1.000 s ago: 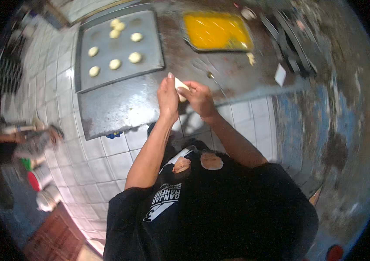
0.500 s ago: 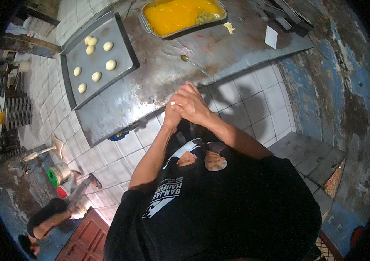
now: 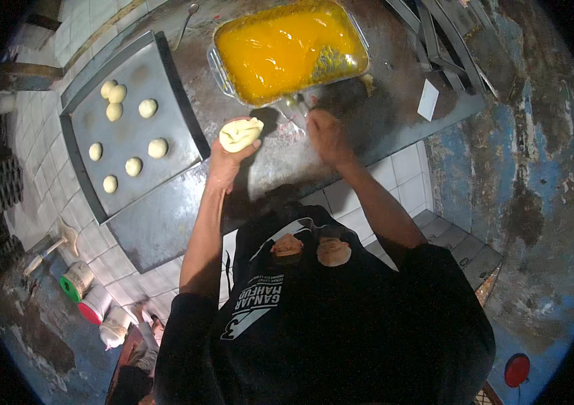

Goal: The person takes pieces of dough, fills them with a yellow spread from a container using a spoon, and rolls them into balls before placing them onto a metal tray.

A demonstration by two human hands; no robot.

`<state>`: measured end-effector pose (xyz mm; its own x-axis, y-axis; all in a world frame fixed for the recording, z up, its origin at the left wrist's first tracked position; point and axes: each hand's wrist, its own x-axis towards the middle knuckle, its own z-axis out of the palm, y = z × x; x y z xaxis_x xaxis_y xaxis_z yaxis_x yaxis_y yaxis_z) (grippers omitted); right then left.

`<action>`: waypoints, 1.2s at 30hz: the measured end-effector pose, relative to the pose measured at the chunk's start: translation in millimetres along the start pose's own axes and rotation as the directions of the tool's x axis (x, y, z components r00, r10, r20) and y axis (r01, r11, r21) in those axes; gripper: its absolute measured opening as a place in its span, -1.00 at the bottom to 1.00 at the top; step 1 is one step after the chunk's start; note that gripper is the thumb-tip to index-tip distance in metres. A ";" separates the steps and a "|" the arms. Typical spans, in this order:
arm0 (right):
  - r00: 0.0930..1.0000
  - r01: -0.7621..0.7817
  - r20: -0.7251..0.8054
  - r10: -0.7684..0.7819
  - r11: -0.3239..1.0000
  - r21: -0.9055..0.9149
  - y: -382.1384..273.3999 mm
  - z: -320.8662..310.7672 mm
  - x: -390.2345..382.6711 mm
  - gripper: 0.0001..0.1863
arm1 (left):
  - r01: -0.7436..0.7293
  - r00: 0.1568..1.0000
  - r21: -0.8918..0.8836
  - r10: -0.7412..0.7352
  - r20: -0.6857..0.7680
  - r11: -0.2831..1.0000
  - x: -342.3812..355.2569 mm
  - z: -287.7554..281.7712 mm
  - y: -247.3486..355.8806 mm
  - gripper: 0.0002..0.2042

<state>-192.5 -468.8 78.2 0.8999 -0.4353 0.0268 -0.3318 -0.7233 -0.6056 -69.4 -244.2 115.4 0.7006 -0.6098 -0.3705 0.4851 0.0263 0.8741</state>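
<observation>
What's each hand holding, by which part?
Left hand cups a roundish pale-yellow dough piece from beneath; right hand apparently grips a silvery metal spoon by its handle, blurred.

this looks like a small bakery or plain working kitchen: a wide metal baking tray (image 3: 128, 131) carries round pale lumps of dough (image 3: 148, 108), an opened-out piece of dough (image 3: 241, 137) sits in the person's left hand (image 3: 223, 165), and a glass dish (image 3: 219, 71) of glossy yellow mixture (image 3: 280, 47) stands on a worn, stained worktop (image 3: 287, 162). dark angular metalware (image 3: 456, 42) crowds the table's right end, while white tiles (image 3: 159, 263), plastic tubs (image 3: 82, 277) and a wall (image 3: 523, 202) of flaking blue paint suggest a hard-used workroom.
</observation>
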 end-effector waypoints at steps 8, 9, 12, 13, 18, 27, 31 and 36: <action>0.990 -0.054 0.103 0.095 0.938 -0.341 -2.4 -3.0 88.2 -0.82 | -0.168 0.982 0.256 0.185 -0.044 0.952 73.2 -8.6 24.5 -0.51; 0.990 -0.064 0.101 0.101 0.946 -0.317 -3.9 -1.2 89.2 -0.81 | -0.150 0.983 0.251 0.172 -0.068 0.956 76.2 -9.7 24.6 -0.50; 0.972 -0.148 0.178 0.154 0.988 -0.046 1.0 3.6 97.9 -0.79 | -0.134 0.982 0.280 0.165 -0.090 0.951 89.5 -18.2 8.7 -0.50; 0.973 -0.142 0.180 0.147 0.989 -0.043 -0.2 -2.5 98.1 -0.79 | -0.126 0.983 0.318 0.162 -0.090 0.940 91.9 -23.1 1.5 -0.50; 0.815 -0.554 0.506 0.282 0.633 0.541 -52.4 -56.4 79.9 -0.73 | -0.202 0.952 0.391 0.273 -0.136 0.898 87.0 2.8 -6.4 -0.53; 0.926 0.369 -0.046 -0.375 0.923 -0.108 -32.0 -31.7 -53.5 -0.71 | -0.235 0.894 0.830 0.448 -0.019 0.505 45.2 66.6 -22.7 -0.62; 0.919 0.380 -0.050 -0.392 0.910 -0.165 -6.3 -40.9 -86.0 -0.64 | -0.202 0.910 0.602 0.375 -0.177 0.772 22.9 37.3 -76.9 -0.51; 0.935 -0.325 0.178 0.308 0.536 0.779 -3.9 -55.4 -80.4 -0.46 | -0.188 0.975 0.081 0.176 0.137 0.979 -56.4 112.6 -82.1 -0.36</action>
<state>-279.2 -460.6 122.4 0.7892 -0.5342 -0.3030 -0.2496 0.1718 -0.9530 -207.6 -301.1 99.9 0.6965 -0.6985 -0.1640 0.3006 0.0765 0.9507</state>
